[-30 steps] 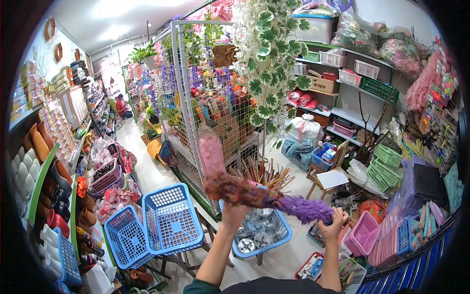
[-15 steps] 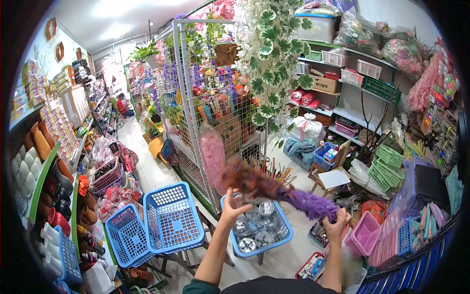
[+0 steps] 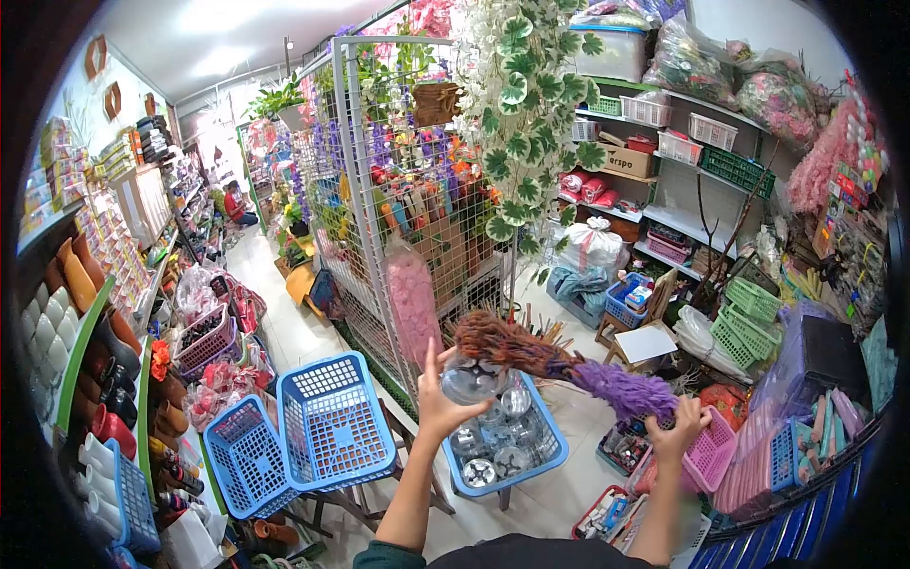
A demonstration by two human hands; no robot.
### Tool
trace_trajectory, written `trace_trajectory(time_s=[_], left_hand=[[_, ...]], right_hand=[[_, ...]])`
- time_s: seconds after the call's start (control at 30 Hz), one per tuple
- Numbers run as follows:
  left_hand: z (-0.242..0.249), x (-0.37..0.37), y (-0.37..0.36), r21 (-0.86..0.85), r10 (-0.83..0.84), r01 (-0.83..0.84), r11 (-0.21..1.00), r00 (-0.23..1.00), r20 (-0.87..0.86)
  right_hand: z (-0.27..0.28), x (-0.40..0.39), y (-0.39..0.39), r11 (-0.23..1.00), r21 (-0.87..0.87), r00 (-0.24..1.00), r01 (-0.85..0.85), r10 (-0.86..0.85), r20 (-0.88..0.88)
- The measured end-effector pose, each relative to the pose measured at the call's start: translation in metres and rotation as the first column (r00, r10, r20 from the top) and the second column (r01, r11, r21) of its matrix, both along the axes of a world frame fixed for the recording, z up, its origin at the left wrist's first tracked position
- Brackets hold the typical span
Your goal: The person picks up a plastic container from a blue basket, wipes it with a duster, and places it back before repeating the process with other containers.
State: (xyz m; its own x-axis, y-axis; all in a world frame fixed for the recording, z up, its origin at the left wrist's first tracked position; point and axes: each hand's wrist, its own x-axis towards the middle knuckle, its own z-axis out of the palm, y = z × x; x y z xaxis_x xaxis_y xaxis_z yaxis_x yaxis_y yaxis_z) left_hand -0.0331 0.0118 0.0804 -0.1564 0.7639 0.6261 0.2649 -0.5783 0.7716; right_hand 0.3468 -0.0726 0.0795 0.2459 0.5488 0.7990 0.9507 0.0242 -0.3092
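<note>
My left hand (image 3: pixel 447 400) grips a clear round glass container (image 3: pixel 474 381) between thumb and fingers, above the near blue basket. My right hand (image 3: pixel 677 432) is closed at the purple end of a fluffy duster (image 3: pixel 569 372), whose far end is reddish brown. The duster stretches to the left, its brown tip overlapping the upper edge of the container in this view. Below stands a blue plastic basket (image 3: pixel 559 453) with several clear round containers (image 3: pixel 512 463) in it. The duster's handle is mostly hidden by my right hand.
Two blue baskets (image 3: pixel 365 467) stand on a support at the left. A white wire mesh rack (image 3: pixel 374 218) rises ahead. Pink basket (image 3: pixel 709 453) and red-rimmed tray (image 3: pixel 599 510) sit at the right. Vases (image 3: pixel 78 275) line the left shelves; a person (image 3: pixel 237 204) is far back.
The duster has swung to the right and its brown end has drawn back from my left hand, uncovering the container. My right hand has shifted slightly right.
</note>
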Motion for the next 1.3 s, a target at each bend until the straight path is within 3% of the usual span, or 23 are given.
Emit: trace_trajectory(time_s=[0.07,0.1,0.13,0.2,0.23,0.27,0.33,0.4,0.47,0.5,0.6,0.67,0.73,0.8,0.87,0.93,1.0,1.03,1.13,1.17,1.2,1.27,1.3], left_hand=[[0.003,0.011,-0.011,0.003,0.245,-0.263,0.965,0.893,-0.377],[-0.002,0.009,0.0,0.035,0.097,-0.091,0.995,0.953,-0.288],[0.0,0.007,0.0,0.037,0.094,-0.088,0.995,0.953,-0.288],[0.004,0.005,-0.001,-0.008,-0.131,0.132,0.991,0.987,0.093],[0.004,0.005,0.002,0.036,-0.038,0.035,0.999,0.996,0.084],[0.003,0.004,0.002,0.035,-0.037,0.034,0.999,0.996,0.084],[0.005,0.004,0.002,0.069,-0.084,0.082,0.994,0.996,0.02],[0.001,0.009,0.0,0.048,-0.093,0.093,0.995,0.996,0.011],[-0.001,0.012,0.002,0.062,-0.091,0.092,0.994,0.996,-0.02],[-0.007,0.015,0.003,0.101,-0.196,0.18,0.978,0.964,0.181],[0.016,0.006,-0.007,0.03,-0.076,0.072,0.997,0.984,0.159],[0.017,0.004,-0.008,0.067,-0.085,0.079,0.995,0.992,0.095],[0.02,0.013,-0.014,0.028,-0.164,0.162,0.986,0.985,0.053],[0.02,0.017,-0.015,0.091,-0.098,0.101,0.991,0.995,-0.035],[0.018,0.017,-0.017,0.054,-0.296,0.291,0.955,0.934,0.202],[0.013,0.007,-0.012,0.018,-0.3,0.305,0.952,0.924,0.237],[0.012,0.004,-0.009,0.061,-0.171,0.164,0.985,0.975,0.14],[0.01,0.006,-0.007,0.052,-0.197,0.191,0.98,0.971,0.136],[0.021,0.02,-0.016,0.062,-0.119,0.12,0.991,0.993,-0.026],[0.017,0.019,-0.018,0.04,-0.004,0.009,0.999,0.992,-0.129],[0.016,0.019,-0.015,0.04,-0.004,0.009,0.999,0.992,-0.128],[0.017,0.017,-0.014,-0.018,-0.23,0.24,0.971,0.947,0.225],[0.007,0.01,-0.006,0.034,-0.131,0.128,0.991,0.984,0.12]], right_hand=[[0.01,-0.011,0.002,0.995,0.031,0.995,-0.092,0.09,0.042],[0.016,-0.015,0.0,0.99,0.004,0.99,-0.143,0.142,0.008],[0.017,-0.011,-0.001,0.99,0.006,0.99,-0.14,0.14,0.009],[0.016,0.006,-0.002,0.983,0.009,0.981,-0.185,0.185,0.056],[0.014,0.013,-0.002,0.988,-0.03,0.987,-0.15,0.151,0.053],[0.009,0.014,0.001,0.988,-0.032,0.987,-0.151,0.152,0.053],[0.008,0.014,0.003,0.996,0.085,0.996,0.023,-0.031,0.087],[0.009,0.003,0.002,0.992,0.13,0.994,0.001,-0.015,0.108],[0.015,-0.001,-0.002,0.984,0.068,0.982,-0.166,0.159,0.104],[0.021,0.001,-0.006,0.975,0.068,0.973,-0.21,0.202,0.11],[0.011,0.026,-0.004,0.99,0.055,0.988,-0.133,0.129,0.084],[0.011,0.024,-0.002,0.998,0.027,0.997,-0.062,0.06,0.053],[0.011,0.012,0.001,0.991,0.133,0.995,-0.026,0.014,0.097],[0.013,0.009,-0.001,0.993,0.078,0.995,-0.089,0.085,0.054],[0.013,0.018,-0.002,0.978,0.037,0.974,-0.204,0.199,0.107],[0.012,0.031,-0.002,0.965,0.12,0.965,-0.234,0.215,0.147],[0.012,0.036,-0.005,0.997,0.042,0.996,-0.063,0.06,0.064],[0.012,0.034,-0.005,0.999,0.051,0.998,-0.012,0.009,0.07],[0.014,0.013,-0.002,0.994,0.088,0.996,-0.063,0.057,0.069],[0.011,0.015,-0.002,0.991,0.057,0.991,-0.118,0.114,0.074],[0.009,0.021,-0.003,0.991,0.056,0.991,-0.117,0.113,0.075],[0.007,0.034,-0.005,0.98,0.041,0.977,-0.194,0.189,0.099],[0.009,0.037,-0.007,0.987,0.047,0.984,-0.153,0.148,0.103]])
